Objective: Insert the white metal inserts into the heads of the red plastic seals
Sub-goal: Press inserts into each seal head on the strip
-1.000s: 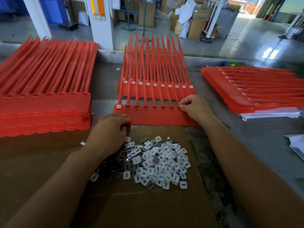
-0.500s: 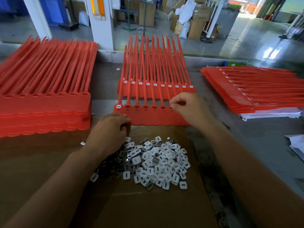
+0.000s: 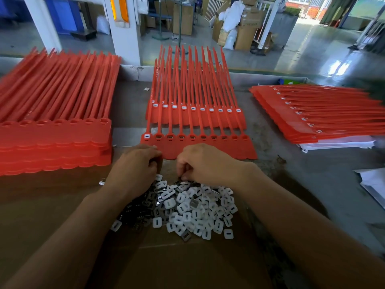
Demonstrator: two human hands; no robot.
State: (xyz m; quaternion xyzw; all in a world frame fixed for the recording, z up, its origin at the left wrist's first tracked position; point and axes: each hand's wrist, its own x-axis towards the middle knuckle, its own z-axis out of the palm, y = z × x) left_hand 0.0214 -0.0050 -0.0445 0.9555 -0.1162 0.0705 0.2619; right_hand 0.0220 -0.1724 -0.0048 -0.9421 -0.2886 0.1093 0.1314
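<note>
Cardboard point(image 3: 187, 263) carries the insert pile point(image 3: 195, 213); heads of the seal strip point(image 3: 208, 149) run left-to-right just beyond both hands. Curled into the pile's far edge, the right hand point(image 3: 208, 165) and left hand point(image 3: 133, 167) hide whatever they hold.

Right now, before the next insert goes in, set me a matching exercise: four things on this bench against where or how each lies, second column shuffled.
1. left stack of seals
2. right stack of seals
3. pile of inserts
4. front strip of seals

A. heaped on the cardboard
B. resting on white paper
C. no white in any visible head
D. white insert in the leftmost head only

Pairs: 1-C, 2-B, 3-A, 4-D.
</note>
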